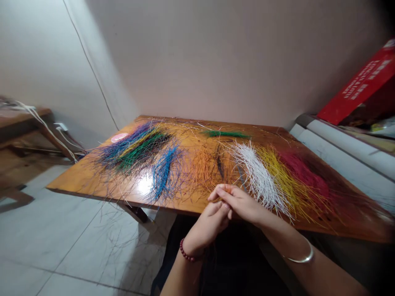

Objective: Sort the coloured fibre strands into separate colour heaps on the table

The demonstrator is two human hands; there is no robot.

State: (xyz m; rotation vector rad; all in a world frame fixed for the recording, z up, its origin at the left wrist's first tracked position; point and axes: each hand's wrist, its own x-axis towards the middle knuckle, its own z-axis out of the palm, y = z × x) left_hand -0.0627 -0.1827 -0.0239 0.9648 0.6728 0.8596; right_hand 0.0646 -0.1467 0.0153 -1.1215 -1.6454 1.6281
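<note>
My two hands meet just over the front edge of the wooden table, closed and touching each other. My left hand (214, 217), with a dark red bead bracelet (185, 251) at the wrist, is curled with its thumb up; what lies inside is hidden. My right hand (239, 200) pinches at what look like thin orange strands, mostly covered by the fingers. A silver bangle (304, 255) circles the right forearm. Right behind the hands lie loose orange strands (205, 168) and a few dark ones (220, 162). A bundle of white strands (262, 179) is nearest my right hand.
On the table (92, 181) lie yellow strands (286, 185), dark pink strands (305, 174), blue strands (163, 172), a mixed bundle (138, 144) and green strands (228, 134). A red box (358, 86) stands at right. Cables (33, 113) hang by another table at left.
</note>
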